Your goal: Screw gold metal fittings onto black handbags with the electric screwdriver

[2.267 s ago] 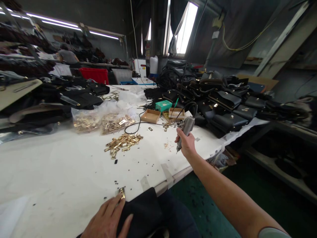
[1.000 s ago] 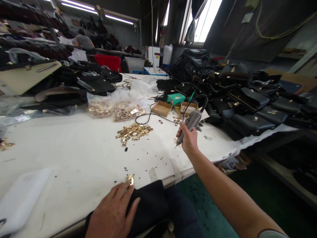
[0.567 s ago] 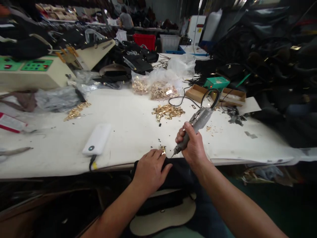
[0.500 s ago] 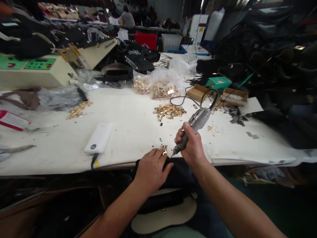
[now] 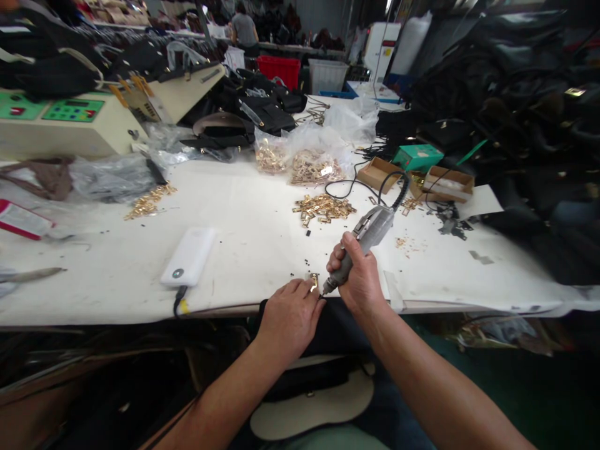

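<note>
My right hand is wrapped round a grey electric screwdriver, tilted with its tip down and left. The bit meets the work beside my left fingertips; the exact contact spot is too small to make out. My left hand is closed over the edge of a black bag at the table's front edge, thumb drawn in against the fingers. A gold metal fitting shows just past those fingertips. A cream-coloured panel hangs below, near my lap. Small black bits lie by the fitting.
Loose gold fittings are piled mid-table, with plastic bags of fittings behind. A white power bank with a cable lies left. Cardboard boxes and a green box stand right. A person is far back.
The screwdriver's tip has come slightly down and left, closer to my left fingers. My left thumb has drawn in towards the fingers. The whole view has shifted a little.
</note>
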Motion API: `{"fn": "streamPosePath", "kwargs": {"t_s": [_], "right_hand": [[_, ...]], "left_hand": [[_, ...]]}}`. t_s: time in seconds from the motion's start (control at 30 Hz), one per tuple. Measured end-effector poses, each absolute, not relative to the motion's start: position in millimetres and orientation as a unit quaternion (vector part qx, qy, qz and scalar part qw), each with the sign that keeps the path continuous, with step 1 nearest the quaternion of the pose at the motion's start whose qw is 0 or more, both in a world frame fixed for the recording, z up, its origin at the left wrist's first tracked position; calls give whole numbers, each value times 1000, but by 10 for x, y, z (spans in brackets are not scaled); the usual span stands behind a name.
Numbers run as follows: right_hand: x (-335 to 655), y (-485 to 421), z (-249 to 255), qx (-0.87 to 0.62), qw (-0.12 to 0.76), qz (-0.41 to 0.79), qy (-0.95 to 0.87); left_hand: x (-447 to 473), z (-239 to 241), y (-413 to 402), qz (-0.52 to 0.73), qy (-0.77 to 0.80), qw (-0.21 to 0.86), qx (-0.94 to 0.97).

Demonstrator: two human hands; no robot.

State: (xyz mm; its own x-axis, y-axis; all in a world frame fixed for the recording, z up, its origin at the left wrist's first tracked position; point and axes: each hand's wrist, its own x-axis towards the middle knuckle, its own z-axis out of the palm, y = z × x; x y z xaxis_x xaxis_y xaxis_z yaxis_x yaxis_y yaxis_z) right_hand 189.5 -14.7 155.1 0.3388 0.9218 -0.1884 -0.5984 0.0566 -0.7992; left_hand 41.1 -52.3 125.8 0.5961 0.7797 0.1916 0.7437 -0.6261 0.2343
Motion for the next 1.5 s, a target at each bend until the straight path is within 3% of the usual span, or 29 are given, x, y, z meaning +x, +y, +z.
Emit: {"fn": "streamPosePath", "kwargs": {"t_s": [1.5], "right_hand": [[1882, -155, 1560, -416, 707, 544, -177]], "left_hand": [[394, 1240, -532, 153, 423, 85, 889]]}}
